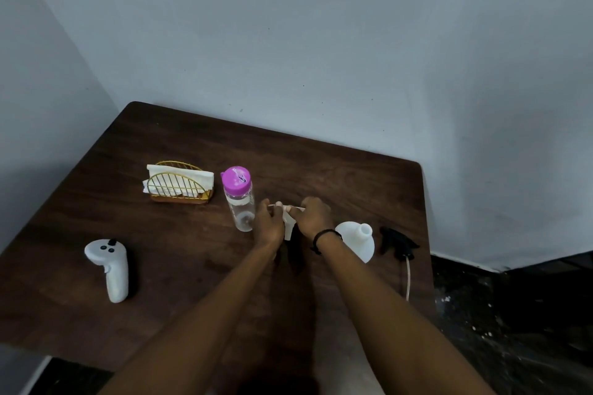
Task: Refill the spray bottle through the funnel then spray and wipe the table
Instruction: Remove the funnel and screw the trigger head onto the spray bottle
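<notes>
Evidently, both the left hand (269, 221) and right hand (316, 216) pinched the white funnel (287, 224) at frame centre, readying it for the uncapped spray bottle (356, 239) just right, its black trigger head (397, 242) set aside.

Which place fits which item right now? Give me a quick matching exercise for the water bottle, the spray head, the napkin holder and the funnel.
Things:
1. water bottle
2. spray head
3. napkin holder
4. funnel

Places:
A. far left, holding white napkins
B. held between both hands
C. lying near the table's right edge
D. standing capped, just left of the left hand

Pairs: 1-D, 2-C, 3-A, 4-B
</notes>
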Motion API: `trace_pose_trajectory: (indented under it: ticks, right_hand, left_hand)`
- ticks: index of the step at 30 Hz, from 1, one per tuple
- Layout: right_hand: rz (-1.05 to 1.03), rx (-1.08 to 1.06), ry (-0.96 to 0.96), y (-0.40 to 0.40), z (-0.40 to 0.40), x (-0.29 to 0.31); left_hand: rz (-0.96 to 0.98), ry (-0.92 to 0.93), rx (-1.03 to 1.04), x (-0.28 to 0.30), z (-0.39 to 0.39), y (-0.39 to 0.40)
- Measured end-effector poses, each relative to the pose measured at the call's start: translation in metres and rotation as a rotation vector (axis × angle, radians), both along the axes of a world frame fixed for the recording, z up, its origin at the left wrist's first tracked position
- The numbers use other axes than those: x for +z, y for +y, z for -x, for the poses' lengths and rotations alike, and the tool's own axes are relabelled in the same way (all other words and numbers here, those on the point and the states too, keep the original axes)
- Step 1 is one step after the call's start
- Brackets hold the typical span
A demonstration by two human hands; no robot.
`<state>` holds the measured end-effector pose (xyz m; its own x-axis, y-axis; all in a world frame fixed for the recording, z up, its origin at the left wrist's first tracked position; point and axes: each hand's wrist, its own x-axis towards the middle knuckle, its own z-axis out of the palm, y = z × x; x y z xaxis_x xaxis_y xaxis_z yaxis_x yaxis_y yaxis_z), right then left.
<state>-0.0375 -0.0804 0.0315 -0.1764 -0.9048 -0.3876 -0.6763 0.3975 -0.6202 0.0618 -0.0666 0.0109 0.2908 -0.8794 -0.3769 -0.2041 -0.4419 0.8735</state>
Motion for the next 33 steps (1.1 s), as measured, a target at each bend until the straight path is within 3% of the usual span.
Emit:
trace_pose_trajectory:
  ticks: [4,8,11,13,16,20,22,33]
  right_hand:
    - [0.039,0.052,-0.005,0.007,0.002,0.025]
    - [0.362,0.029,0.039,0.022,0.017,0.077]
    - [0.628,-0.160,0.015,0.041,0.058,0.101]
    - [0.699,-0.334,0.002,0.054,0.095,0.098]
    - [0.560,-0.512,0.105,0.075,0.157,0.067]
    - [0.129,-0.442,0.168,0.101,0.201,0.007]
    - [0.030,-0.384,0.173,0.108,0.203,-0.015]
    - [-0.003,-0.418,0.186,0.100,0.204,-0.034]
  left_hand:
    - [0.003,0.007,-0.023,-0.001,-0.002,0.004]
    - [0.150,-0.109,-0.058,0.003,-0.001,0.013]
    - [0.339,-0.166,-0.109,0.017,0.012,0.023]
    - [0.419,-0.180,-0.188,0.026,0.024,0.029]
    - [0.507,-0.138,-0.361,0.029,0.045,0.038]
    - [0.547,-0.203,-0.555,0.017,0.061,0.048]
    - [0.520,-0.235,-0.603,0.012,0.064,0.051]
    - [0.433,-0.301,-0.597,0.001,0.082,0.056]
